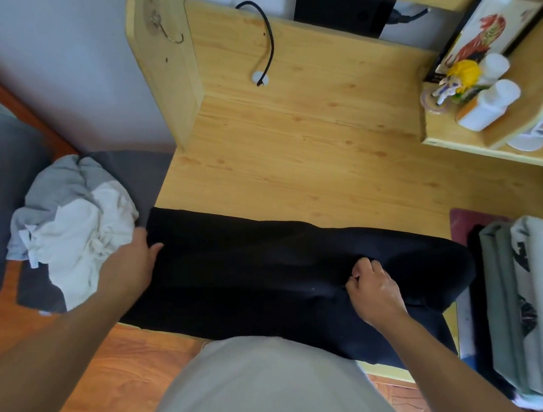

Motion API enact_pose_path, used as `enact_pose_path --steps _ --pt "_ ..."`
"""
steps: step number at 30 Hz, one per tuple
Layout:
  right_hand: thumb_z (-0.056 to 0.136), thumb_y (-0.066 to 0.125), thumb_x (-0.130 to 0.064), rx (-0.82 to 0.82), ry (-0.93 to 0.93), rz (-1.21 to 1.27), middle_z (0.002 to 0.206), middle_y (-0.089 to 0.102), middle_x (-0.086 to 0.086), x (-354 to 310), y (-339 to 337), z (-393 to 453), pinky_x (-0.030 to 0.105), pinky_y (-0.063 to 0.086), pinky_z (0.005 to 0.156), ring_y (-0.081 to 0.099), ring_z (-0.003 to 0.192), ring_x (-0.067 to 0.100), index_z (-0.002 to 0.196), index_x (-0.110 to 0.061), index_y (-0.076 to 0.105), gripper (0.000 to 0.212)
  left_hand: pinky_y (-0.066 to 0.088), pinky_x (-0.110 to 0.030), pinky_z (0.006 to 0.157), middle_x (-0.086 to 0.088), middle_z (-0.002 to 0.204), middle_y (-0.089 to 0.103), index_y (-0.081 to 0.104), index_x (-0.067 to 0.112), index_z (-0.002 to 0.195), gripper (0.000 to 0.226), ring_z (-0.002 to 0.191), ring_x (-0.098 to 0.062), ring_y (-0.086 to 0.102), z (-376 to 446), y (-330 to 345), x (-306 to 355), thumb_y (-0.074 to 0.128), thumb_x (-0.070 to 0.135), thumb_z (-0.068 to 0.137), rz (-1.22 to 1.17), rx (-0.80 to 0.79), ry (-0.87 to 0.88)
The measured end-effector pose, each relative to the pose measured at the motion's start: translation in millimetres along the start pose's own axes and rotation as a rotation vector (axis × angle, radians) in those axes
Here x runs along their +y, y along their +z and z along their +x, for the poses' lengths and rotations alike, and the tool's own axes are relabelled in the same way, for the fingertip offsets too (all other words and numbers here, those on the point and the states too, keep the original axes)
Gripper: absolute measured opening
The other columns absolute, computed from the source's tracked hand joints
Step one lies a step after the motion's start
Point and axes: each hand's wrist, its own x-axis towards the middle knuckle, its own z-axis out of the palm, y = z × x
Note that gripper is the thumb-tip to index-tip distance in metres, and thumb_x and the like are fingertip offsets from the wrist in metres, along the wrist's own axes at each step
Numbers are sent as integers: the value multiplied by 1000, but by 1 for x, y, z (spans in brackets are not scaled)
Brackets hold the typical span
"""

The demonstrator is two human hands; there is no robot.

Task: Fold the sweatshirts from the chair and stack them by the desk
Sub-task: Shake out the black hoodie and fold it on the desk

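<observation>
While black sweatshirt (288, 277) is lying flat across pine desk (303, 161) front edge, left hand (133, 258) gripping its left end, right hand (372, 297) pinching fabric, unfolded pile (70, 231) sitting on grey chair (136, 174), folded stack (526, 308) resting at right.

A black cable (270, 38), white bottles (487, 104) and a figurine (459, 80) sit apart.

We note a pale wooden desk (303, 161). On its near edge lies a black sweatshirt (254, 272), spread flat. At the right end sits a stack of folded garments (526, 301). A black cable (267, 42) comes up through the desktop's rear hole.
</observation>
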Motion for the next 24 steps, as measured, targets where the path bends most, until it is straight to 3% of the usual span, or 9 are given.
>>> enact_pose_path --steps 2,5,8,10,11,14,18,21,24 --pt "101 44 -29 -12 3 -53 115 53 8 -3 -1 2 39 47 84 56 103 28 115 -16 49 19 52 -52 62 -27 85 61 53 -2 111 24 73 -45 64 -8 20 8 65 13 97 140 -19 31" --pt "101 45 -29 -35 11 -99 118 52 10 -8 -3 2 42 48 86 56 106 31 116 -15 48 22 39 -58 94 -28 130 49 45 6 143 59 114 -48 50 -3 22 47 56 6 86 203 93 168" --pt "98 49 -27 -57 5 -102 119 51 8 -7 -4 1 42 48 89 55 108 30 118 -16 50 23 42 -48 105 -13 139 52 48 16 147 58 128 -33 49 -30 25 121 60 20 91 37 -33 708" --pt "96 52 -23 -82 -49 -53 119 49 6 2 -7 -3 40 46 93 54 110 29 122 -17 53 27 47 -43 101 -6 135 54 48 21 146 56 125 -25 51 -57 41 164 61 34 93 18 -199 1048" --pt "94 54 -21 -67 -116 -48 119 48 4 10 -10 -7 39 47 94 54 110 28 124 -18 56 30 49 -42 96 -5 133 56 49 22 144 57 121 -25 53 -66 51 178 62 39 92 38 -250 1130" --pt "81 67 -15 161 -349 -259 126 52 6 46 -23 -22 48 47 98 51 114 31 125 -20 62 44 53 -43 78 -5 119 61 54 18 136 51 104 -28 60 -70 69 198 68 34 89 106 -261 1124" --pt "67 65 -11 243 -132 -468 153 39 14 96 -40 -36 59 24 118 33 141 41 149 -19 46 84 53 -40 66 -3 105 61 65 16 113 20 90 -25 62 -60 64 201 63 19 93 -10 -195 1100" --pt "72 59 -3 336 -153 -449 141 54 14 123 -47 -36 56 32 112 45 131 42 140 -16 56 69 56 -36 69 -1 113 61 69 13 110 18 96 -21 63 -59 46 202 67 18 93 -204 -180 1031" --pt "77 52 -1 605 -232 -193 118 68 10 125 -64 -39 48 49 95 57 109 37 120 -7 70 47 54 -38 89 -6 126 61 72 8 109 19 115 -24 59 -57 33 202 70 14 91 -285 -126 1025"
